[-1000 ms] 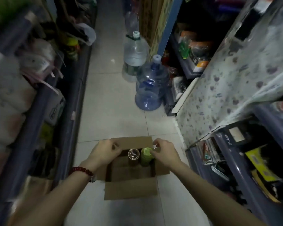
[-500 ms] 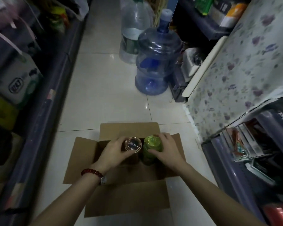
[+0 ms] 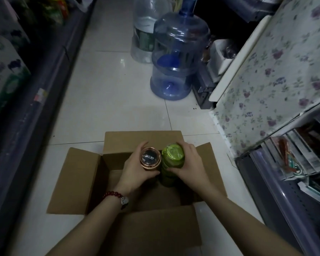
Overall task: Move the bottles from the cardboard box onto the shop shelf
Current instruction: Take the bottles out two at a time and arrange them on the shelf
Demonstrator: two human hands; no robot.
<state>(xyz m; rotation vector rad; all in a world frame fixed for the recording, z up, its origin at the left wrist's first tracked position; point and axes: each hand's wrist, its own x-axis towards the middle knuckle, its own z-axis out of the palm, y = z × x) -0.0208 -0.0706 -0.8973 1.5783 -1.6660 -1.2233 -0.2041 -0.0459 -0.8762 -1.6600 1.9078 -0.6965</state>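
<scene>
An open cardboard box (image 3: 81,182) stands on the tiled floor of a dim shop aisle, its flaps spread out. Inside it, two bottles stand upright side by side. My left hand (image 3: 135,172) is wrapped around the bottle with a copper-rimmed dark cap (image 3: 150,158). My right hand (image 3: 189,167) grips the green bottle with a shiny green top (image 3: 172,157). Both bottles are seen from above and their lower parts are hidden in the box. The shop shelf (image 3: 288,185) runs along the right side.
A large blue water jug (image 3: 177,58) and a clear water bottle (image 3: 144,34) stand on the floor beyond the box. A flowered cloth (image 3: 277,74) hangs over the right shelf. A stocked shelf (image 3: 22,85) lines the left.
My hands went from the box's flaps onto the two bottles and closed around them. The view dropped closer to the box, and the flaps now lie fully spread.
</scene>
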